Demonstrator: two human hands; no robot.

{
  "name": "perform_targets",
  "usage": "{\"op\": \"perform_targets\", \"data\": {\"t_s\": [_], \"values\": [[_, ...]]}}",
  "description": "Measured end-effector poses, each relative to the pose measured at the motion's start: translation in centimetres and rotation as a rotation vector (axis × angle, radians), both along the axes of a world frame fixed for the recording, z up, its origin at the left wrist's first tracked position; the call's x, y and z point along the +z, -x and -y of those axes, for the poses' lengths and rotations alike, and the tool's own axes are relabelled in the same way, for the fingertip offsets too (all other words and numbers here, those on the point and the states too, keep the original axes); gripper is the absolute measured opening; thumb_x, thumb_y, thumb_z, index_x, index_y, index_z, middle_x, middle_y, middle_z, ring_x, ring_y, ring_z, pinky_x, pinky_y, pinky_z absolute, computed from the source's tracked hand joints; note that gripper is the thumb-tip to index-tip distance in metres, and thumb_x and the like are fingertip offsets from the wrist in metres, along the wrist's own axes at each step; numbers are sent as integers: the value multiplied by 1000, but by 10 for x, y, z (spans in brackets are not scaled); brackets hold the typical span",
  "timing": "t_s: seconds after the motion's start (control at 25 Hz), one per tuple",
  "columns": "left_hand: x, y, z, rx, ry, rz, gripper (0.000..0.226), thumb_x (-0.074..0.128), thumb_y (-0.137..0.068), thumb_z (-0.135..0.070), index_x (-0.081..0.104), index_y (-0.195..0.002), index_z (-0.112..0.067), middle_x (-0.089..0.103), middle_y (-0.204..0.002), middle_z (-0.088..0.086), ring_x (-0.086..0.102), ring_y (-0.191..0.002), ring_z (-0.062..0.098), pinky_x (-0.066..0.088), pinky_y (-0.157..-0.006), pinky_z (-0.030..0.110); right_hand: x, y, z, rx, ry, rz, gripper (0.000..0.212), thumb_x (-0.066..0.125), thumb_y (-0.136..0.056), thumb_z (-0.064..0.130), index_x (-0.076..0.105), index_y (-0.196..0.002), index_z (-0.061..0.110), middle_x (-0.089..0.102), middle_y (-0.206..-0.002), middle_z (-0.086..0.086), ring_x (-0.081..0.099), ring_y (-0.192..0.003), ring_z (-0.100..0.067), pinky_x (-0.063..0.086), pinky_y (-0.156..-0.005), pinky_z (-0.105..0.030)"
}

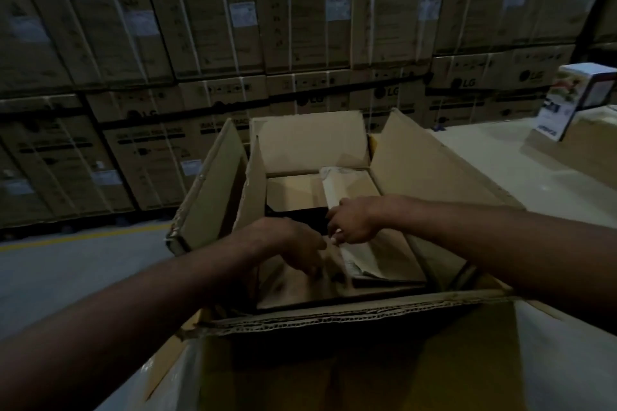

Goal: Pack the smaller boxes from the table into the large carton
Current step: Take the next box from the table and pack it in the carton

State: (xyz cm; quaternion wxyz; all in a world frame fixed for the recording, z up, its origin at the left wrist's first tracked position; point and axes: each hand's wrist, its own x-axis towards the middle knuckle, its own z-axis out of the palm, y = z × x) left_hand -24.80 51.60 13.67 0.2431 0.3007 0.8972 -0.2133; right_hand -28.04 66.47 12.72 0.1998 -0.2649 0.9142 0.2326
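so, floor: a grey concrete floor with a yellow painted line lies at the far left.
backdrop: a wall of stacked brown strapped cartons fills the back, some with a dark logo.
carton: the large brown corrugated carton stands open in the middle, flaps raised on all sides.
left hand: the left hand reaches down inside the carton, fingers curled and blurred; i cannot tell whether it grasps anything.
packed: a small tan cardboard box lies inside near the far wall.
right hand: the right hand is inside too, fingertips pinching the left edge of a flat pale-wrapped box lying in the carton's right half.
table: a white printed small box stands upright on the pale table at the far right, well apart from the carton.
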Motion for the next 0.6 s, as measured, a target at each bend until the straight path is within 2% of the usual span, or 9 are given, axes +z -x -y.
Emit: {"op": "perform_targets", "data": {"t_s": [0.04,0.12,0.16,0.24,0.32,0.4,0.48,0.6], "values": [[-6,1,-11,-23,-28,17,67,55,-99,-47,31,-157,-21,49,-148,10,49,-132,31,42,-103,44,6,-4,-7,-21,67,6,45,35,-108,44,56,-141,21,41,-156,-8,45,-134,-30,41,-106,-41],[-14,4,-28,-87,-97,-18,80,56,-98,-45,12,-162,-23,38,-158,10,41,-140,33,37,-106,51,21,-11,-19,-66,216,-49,48,36,-104,43,64,-128,13,52,-143,-12,52,-127,-31,45,-103,-42],[-16,7,-33,-123,-115,-48,86,56,-98,-47,3,-162,-26,30,-163,8,36,-144,32,35,-108,54,30,-12,-27,-98,285,-114,46,38,-101,43,67,-119,11,58,-131,-12,58,-116,-29,49,-95,-42],[-17,12,-38,-137,-121,-79,93,55,-97,-53,-9,-161,-32,17,-168,3,26,-150,31,31,-112,58,48,-16,-46,-211,316,-279,25,54,-97,28,68,-110,12,64,-114,-8,62,-98,-24,55,-81,-40],[-16,18,-38,-84,-125,-77,97,57,-94,-58,-10,-161,-34,15,-169,2,23,-152,30,29,-114,61,59,-22,-71,-307,182,-415,20,60,-94,14,63,-115,13,61,-115,-7,60,-105,-25,49,-79,-39],[-17,28,-34,-1,-123,-70,98,61,-93,-55,-4,-162,-31,23,-166,6,30,-148,31,34,-115,54,58,-26,-94,-371,30,-454,25,55,-96,10,60,-119,13,59,-119,-9,55,-112,-28,42,-79,-40],[-20,36,-26,61,-101,-85,95,63,-92,-53,4,-162,-28,34,-161,9,40,-142,32,41,-111,47,49,-25,-104,-392,-53,-408,24,52,-96,7,61,-117,13,62,-116,-9,57,-107,-27,48,-82,-39],[-21,43,-11,154,-100,-86,88,65,-93,-50,17,-162,-24,39,-159,7,43,-141,28,42,-111,44,33,-15,-97,-303,-66,-371,25,52,-96,10,64,-119,14,66,-115,-7,62,-102,-26,54,-91,-42]]}}
